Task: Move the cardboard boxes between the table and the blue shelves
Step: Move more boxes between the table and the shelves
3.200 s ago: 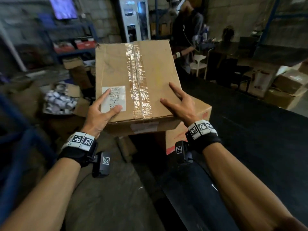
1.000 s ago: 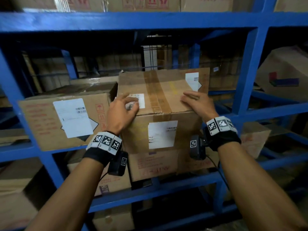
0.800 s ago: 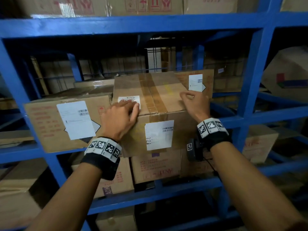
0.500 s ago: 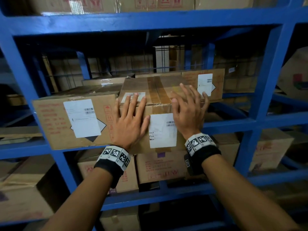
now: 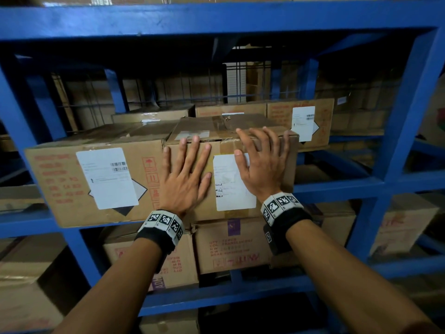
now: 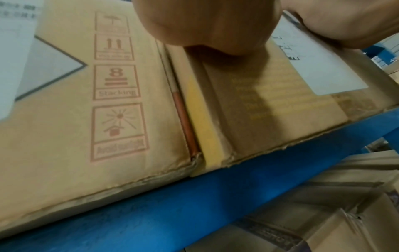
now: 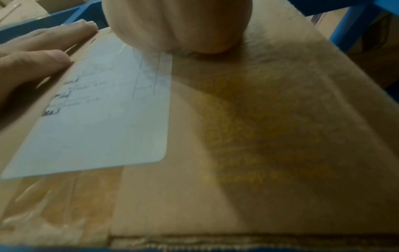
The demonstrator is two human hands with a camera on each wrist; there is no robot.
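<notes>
Blue shelf (image 5: pixel 337 189), middle tier: 1 taped cardboard box (image 5: pixel 228 141); left hand (image 5: pixel 185 179) and right hand (image 5: pixel 262 167) flat on front, grip wide. Labelled box (image 5: pixel 72 184) touching at 9 o'clock.

Wire grid (image 5: pixel 94 97) at far back, thin dark bars crossed. White slatted panel (image 5: pixel 237 84) far back in middle, behind grid. Big white paper label (image 5: pixel 106 177) at near left, black bar codes near top, dark diamond shape peeking out behind it. Second white label (image 5: pixel 303 122) far right, bar code too. Small purple sticker (image 5: pixel 233 224) low in middle. Print on labels too blurry to read.
</notes>
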